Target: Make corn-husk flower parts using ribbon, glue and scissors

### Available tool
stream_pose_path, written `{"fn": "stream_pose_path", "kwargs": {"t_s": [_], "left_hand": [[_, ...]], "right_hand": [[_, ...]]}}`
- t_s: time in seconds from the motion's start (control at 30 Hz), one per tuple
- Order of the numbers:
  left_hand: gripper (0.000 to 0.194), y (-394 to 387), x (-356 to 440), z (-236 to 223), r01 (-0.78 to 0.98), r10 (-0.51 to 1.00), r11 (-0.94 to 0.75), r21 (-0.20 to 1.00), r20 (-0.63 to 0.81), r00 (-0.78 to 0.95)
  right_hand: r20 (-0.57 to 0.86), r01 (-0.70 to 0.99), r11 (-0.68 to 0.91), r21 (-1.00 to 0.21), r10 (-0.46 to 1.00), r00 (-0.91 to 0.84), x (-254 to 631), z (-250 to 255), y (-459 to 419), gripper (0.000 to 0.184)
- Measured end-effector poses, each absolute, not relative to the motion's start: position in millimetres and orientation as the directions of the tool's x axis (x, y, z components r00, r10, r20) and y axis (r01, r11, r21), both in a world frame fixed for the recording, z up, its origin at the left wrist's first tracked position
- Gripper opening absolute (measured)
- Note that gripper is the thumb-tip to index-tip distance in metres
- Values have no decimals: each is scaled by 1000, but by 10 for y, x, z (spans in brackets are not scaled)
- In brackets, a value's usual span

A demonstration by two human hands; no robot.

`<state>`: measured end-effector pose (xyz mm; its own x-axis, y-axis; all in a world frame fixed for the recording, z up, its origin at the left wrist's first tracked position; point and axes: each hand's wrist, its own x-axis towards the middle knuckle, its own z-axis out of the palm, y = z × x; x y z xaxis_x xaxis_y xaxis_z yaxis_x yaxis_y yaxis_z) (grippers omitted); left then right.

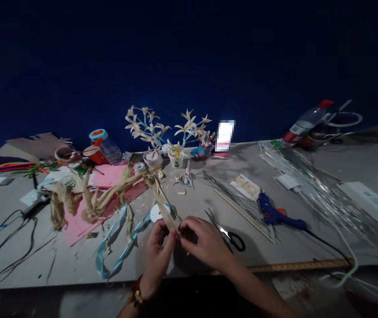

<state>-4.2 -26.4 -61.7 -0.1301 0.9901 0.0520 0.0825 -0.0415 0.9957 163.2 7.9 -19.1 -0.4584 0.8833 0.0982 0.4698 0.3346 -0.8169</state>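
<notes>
A pale strip of dried corn husk [165, 215] runs up and to the left from between my fingers. My left hand [158, 247] pinches its near end, with thumb and fingers pressed together. Against it, my right hand [202, 238] grips the same end with bent fingers; the exact pinch point is partly hidden. Just behind my hands lies a white spool [157, 213] with light blue ribbon [109, 251] trailing to the left. Black-handled scissors [235, 240] rest on the table right of my right hand. More dried husks [96, 205] are heaped to the left.
Potted husk flowers [175, 152] stand along the back beside a lit phone [225, 134]. A blue glue gun [278, 215], thin wires [231, 194] and a wooden stick [245, 216] lie right. Pink paper [76, 225] and black cables [13, 251] are left. A bottle [308, 123] leans back right.
</notes>
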Motion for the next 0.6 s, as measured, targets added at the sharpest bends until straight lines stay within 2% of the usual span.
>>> {"fn": "stream_pose_path", "kwargs": {"t_s": [0.03, 0.1, 0.27, 0.4, 0.5, 0.6], "left_hand": [[17, -262, -35, -610, 68, 992, -39, 997, 47, -121], [19, -258, -26, -593, 41, 994, -26, 999, 30, -106], [25, -259, -4, -538, 24, 999, 19, 1000, -18, -40], [26, -246, 0, -500, 82, 998, 53, 995, -56, 40], [28, -232, -4, -492, 55, 991, 109, 993, -113, 69], [30, -226, -2, -487, -8, 981, 169, 986, -168, 94]], "right_hand": [[94, 461, 327, -825, 883, -459, 1619, -211, 80, 6], [78, 425, 286, -859, 893, -443, 1614, -273, 70, 13], [-56, 181, 12, -983, 929, -367, 1627, -422, 26, 20], [-141, 45, -133, -990, 937, -321, 1641, -485, 13, 27], [-206, -34, -235, -971, 903, -376, 1681, -496, 22, 32], [-200, 9, -217, -976, 880, -432, 1739, -473, 50, 29]]}}
